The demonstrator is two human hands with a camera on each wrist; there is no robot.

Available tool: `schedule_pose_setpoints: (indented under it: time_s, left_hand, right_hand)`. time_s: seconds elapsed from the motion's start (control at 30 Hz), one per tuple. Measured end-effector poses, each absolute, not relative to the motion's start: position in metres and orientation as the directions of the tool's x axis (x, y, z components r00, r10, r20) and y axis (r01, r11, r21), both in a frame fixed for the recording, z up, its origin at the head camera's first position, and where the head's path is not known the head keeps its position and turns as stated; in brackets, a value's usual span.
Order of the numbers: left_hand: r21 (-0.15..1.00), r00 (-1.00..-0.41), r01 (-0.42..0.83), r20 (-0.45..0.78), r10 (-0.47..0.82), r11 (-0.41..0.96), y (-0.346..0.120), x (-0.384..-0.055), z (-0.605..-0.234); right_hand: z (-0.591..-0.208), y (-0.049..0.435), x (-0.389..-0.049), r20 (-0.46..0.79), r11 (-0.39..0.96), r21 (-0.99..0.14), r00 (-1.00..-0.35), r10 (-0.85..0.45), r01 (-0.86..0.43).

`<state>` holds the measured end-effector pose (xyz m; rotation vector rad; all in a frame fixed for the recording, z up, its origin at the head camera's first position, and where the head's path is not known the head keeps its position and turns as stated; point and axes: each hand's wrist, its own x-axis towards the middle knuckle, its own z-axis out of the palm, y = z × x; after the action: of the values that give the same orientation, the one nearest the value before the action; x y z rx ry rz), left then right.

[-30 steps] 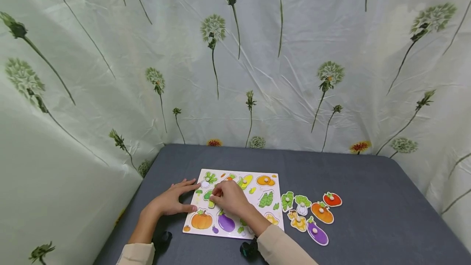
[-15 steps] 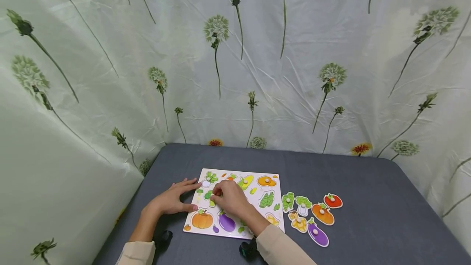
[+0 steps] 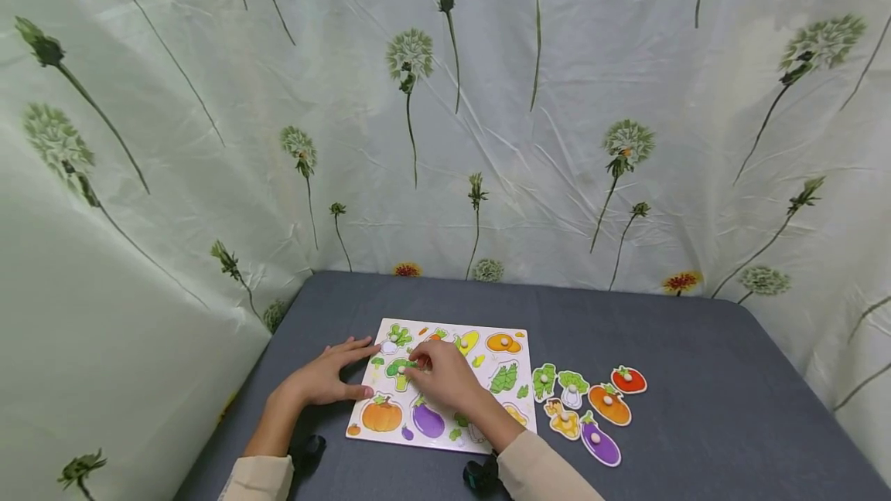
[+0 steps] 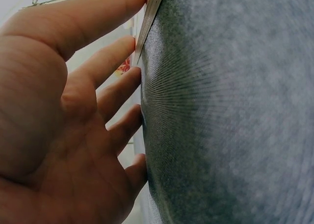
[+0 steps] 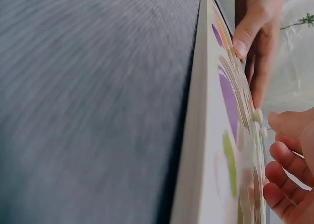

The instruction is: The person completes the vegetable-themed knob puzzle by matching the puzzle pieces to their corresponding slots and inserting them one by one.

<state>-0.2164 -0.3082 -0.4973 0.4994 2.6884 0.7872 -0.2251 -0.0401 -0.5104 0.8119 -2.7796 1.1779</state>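
Note:
A white puzzle board (image 3: 480, 374) printed with vegetables lies on the table. Its broccoli piece (image 3: 401, 385) sits in the left part of the board, knob up. My right hand (image 3: 448, 381) hovers just right of that knob, fingers loosely bent. In the right wrist view a small gap separates the thumb (image 5: 282, 121) from the pale knob (image 5: 257, 115). My left hand (image 3: 323, 379) is spread at the board's left edge, thumb and fingertips touching it; its palm shows in the left wrist view. The right forearm covers part of the board's lower right.
Several knobbed pieces lie right of the board: two leafy greens (image 3: 544, 383), a yellow piece (image 3: 562, 420), an orange pumpkin (image 3: 609, 406), a red tomato (image 3: 629, 380) and a purple eggplant (image 3: 600, 443). The dark grey table (image 3: 696, 408) meets a flower-printed curtain (image 3: 515, 145) behind.
My right hand has let go of the broccoli piece's knob and drawn slightly to the right, uncovering more of the piece. The left hand stays in place.

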Motion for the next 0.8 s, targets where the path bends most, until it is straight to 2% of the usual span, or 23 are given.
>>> schedule_pose_setpoints:
  time_s: [0.23,0.47,0.8]
  left_hand:
    - [0.558,-0.898,0.244,-0.18,0.403,0.793,-0.309,-0.216,-0.497]
    - [0.553,-0.899,0.235,-0.188,0.395,0.799,-0.308,-0.217,-0.499]
    - [0.562,-0.904,0.231,-0.179,0.389,0.794,-0.308,-0.217,-0.5]
  right_hand:
    - [-0.505,-0.019,-0.223,0.256,0.554,-0.675,-0.859,-0.443,-0.488]
    - [-0.498,0.006,-0.224,0.237,0.581,-0.676,-0.88,-0.412,-0.454]
    - [-0.49,0.036,-0.218,0.282,0.626,-0.622,-0.881,-0.38,-0.47]
